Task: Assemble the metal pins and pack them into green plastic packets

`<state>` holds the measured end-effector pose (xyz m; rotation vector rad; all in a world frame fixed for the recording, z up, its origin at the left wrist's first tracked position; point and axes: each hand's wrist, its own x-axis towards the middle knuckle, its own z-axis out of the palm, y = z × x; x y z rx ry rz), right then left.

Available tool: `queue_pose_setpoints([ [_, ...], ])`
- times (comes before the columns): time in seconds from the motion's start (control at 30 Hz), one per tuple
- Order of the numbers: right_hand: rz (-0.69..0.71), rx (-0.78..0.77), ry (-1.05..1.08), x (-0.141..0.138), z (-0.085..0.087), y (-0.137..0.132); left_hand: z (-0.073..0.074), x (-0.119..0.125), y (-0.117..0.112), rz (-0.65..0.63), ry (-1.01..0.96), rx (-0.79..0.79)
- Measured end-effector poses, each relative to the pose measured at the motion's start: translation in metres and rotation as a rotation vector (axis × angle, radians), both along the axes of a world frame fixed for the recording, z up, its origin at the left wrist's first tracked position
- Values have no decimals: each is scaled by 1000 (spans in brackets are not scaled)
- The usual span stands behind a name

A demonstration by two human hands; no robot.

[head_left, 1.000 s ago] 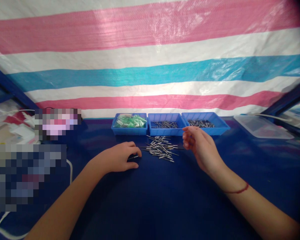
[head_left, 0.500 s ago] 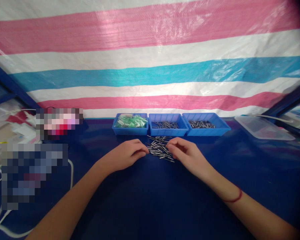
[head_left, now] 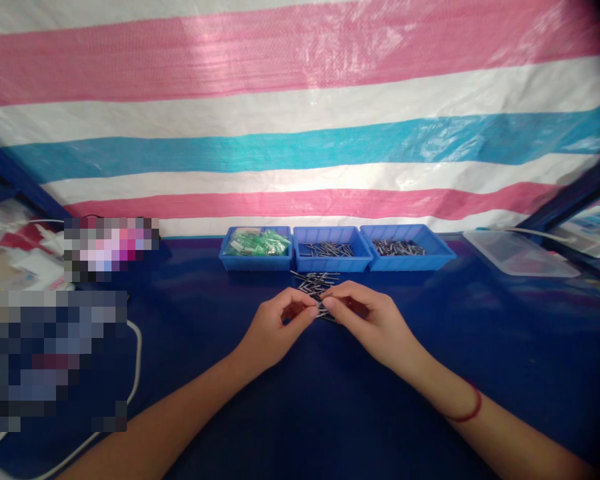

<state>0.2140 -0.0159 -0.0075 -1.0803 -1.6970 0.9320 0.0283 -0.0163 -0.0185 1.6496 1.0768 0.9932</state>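
A loose pile of small metal pins (head_left: 314, 283) lies on the dark blue table (head_left: 300, 400), just in front of three blue trays. My left hand (head_left: 275, 328) and my right hand (head_left: 369, 319) meet fingertip to fingertip at the near edge of the pile. Both are pinched closed; something thin and metallic, too small to name, seems to sit between the fingertips. A red string circles my right wrist. The left tray (head_left: 255, 259) holds green plastic bags. The middle tray (head_left: 331, 263) and the right tray (head_left: 433, 257) hold more metal pins.
A striped pink, white and blue tarp (head_left: 300, 120) hangs behind the trays. A clear plastic lid (head_left: 520, 253) lies at the right. White cables (head_left: 130, 393) and blurred items occupy the left side of the table.
My right hand came down from near the right tray to the pile. My left hand slid right from the table, and both hands now meet in a pinch.
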Motion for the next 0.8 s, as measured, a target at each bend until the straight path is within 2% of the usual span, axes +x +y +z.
queue_pose_setpoints([
  [0.3, 4, 34, 3, -2, 4, -3, 6, 2, -4, -109, 163, 72],
  [0.57, 33, 76, 3, -3, 3, -4, 7, 4, -6, -161, 158, 66],
  [0.7, 60, 133, -26, -2, 5, -5, 4, 4, -7, -143, 123, 45],
  [0.8, 52, 158, -59, -1, 6, -5, 1, 4, -6, -65, 105, 60],
])
